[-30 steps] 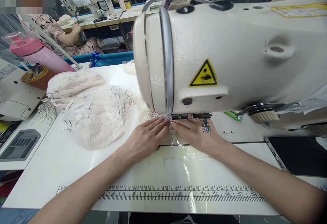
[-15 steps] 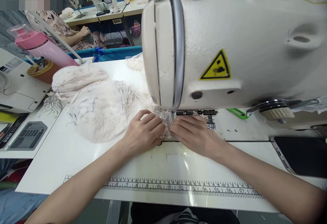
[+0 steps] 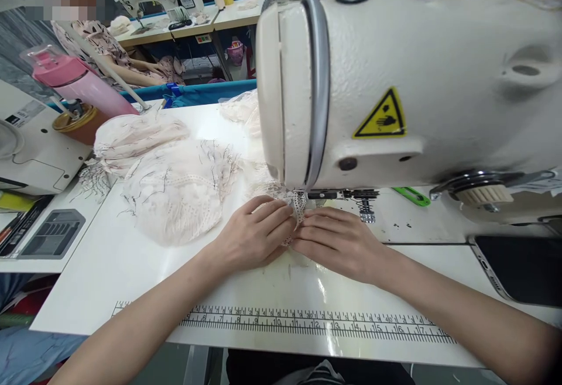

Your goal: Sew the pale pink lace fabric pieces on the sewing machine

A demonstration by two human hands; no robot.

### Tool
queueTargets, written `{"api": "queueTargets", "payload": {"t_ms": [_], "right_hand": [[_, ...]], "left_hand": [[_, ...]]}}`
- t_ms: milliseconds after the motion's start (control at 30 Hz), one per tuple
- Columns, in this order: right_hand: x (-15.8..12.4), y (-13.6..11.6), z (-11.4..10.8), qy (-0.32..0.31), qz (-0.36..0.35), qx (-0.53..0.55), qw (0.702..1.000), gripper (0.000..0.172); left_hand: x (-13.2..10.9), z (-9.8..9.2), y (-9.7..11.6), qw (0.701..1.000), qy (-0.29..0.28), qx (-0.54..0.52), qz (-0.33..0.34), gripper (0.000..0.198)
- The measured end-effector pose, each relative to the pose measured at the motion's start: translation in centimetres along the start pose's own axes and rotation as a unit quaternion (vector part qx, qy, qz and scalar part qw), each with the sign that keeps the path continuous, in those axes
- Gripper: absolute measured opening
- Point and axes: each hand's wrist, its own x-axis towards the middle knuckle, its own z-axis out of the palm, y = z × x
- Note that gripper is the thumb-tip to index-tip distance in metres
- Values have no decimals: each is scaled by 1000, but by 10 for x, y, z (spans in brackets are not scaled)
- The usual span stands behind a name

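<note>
A narrow piece of whitish lace fabric runs under the needle end of the sewing machine. Just in front of the needle area, my left hand grips the lace from the left, fingers curled and tips hidden. My right hand pinches its other side, fingers held together, its fingertips close to those of the left. The presser foot is mostly hidden behind the lace and fingers. Left of my hands lies a pile of pale, sheer lace-trimmed pieces with loose dark threads.
A phone lies at the right and a green thread snipper behind my right hand. A pink bottle and a brown cup stand at the back left. A printed ruler follows the front edge. Another person sits beyond.
Both hands have drawn slightly toward me, and more lace shows between them and the machine. The view has shifted a little. The other person's hands have lowered.
</note>
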Motion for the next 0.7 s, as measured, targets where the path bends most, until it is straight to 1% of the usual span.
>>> {"api": "queueTargets", "payload": {"t_ms": [100,167,267,400,500,700], "right_hand": [[2,0,-2,0,6,6,1000,13],[3,-1,-1,2,10,9,1000,14],[5,-2,2,11,8,18,1000,12],[6,-4,5,27,5,36,999,8],[8,-5,6,37,3,44,998,8],[8,-6,5,32,7,46,998,11]], "left_hand": [[-3,5,-1,996,-71,-36,-27,48],[-5,8,-3,993,-100,-47,-34,57],[-7,9,-7,990,-125,-56,-45,61],[-8,5,-13,987,-146,-60,-41,60],[-6,3,-16,985,-155,-63,-39,62],[-5,1,-16,984,-161,-62,-49,65]]}}
